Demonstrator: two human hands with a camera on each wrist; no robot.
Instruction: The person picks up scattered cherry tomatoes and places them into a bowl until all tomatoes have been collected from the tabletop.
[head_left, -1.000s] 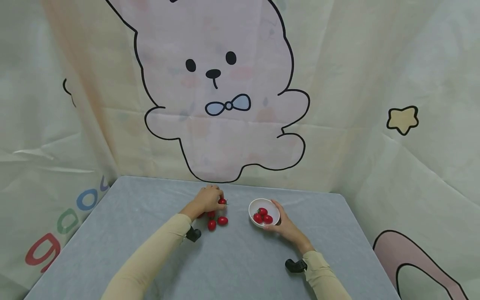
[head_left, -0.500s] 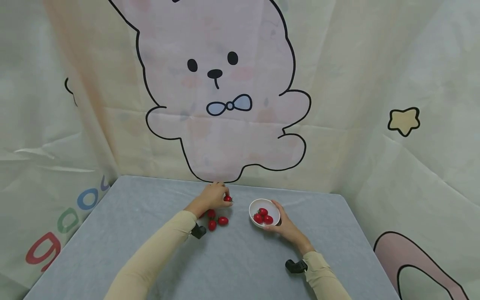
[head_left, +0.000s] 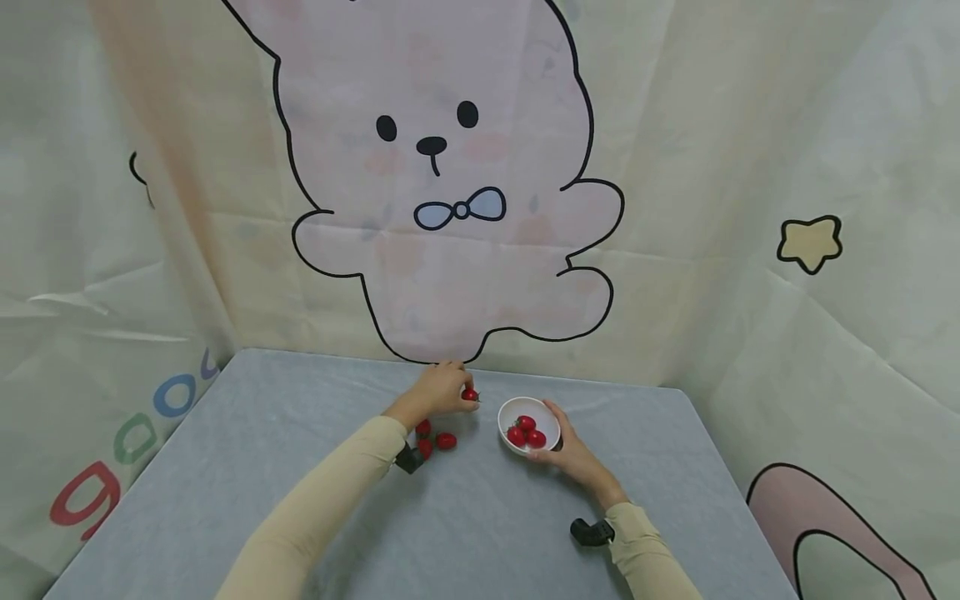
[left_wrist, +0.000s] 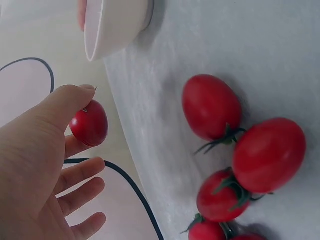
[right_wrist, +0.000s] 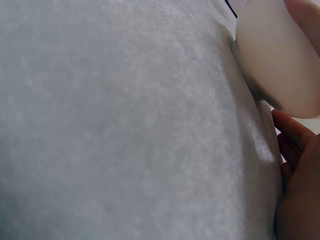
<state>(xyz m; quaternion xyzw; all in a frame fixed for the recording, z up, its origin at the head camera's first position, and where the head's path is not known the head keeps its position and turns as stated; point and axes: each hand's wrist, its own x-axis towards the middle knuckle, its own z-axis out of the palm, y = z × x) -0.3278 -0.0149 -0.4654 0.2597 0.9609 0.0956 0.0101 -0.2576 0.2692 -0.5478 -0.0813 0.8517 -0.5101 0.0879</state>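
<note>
My left hand (head_left: 435,392) pinches a red cherry tomato (left_wrist: 91,125) between thumb and index finger, its other fingers spread loosely. It is raised over the table, to the left of a white bowl (head_left: 513,411). Three cherry tomatoes (head_left: 527,423) lie inside the bowl. At the bowl's right side, my right hand (head_left: 576,458) holds it, thumb near the front and fingers around the back rim. In the right wrist view, the bowl's outer wall (right_wrist: 275,60) shows, its base against the cloth. Several loose cherry tomatoes (left_wrist: 270,155) with green stems lie clustered beneath the left forearm.
A pale blue-grey cloth (head_left: 480,525) covers the table. Behind it hangs a curtain (head_left: 697,317) printed with a cartoon bear, and more printed curtain stands at both sides. Each wrist wears a black camera mount (head_left: 592,532).
My left hand has moved right and slightly away from me with the pinched cherry tomato, leaving the loose ones and nearing the bowl. The right hand and bowl stay in place.
</note>
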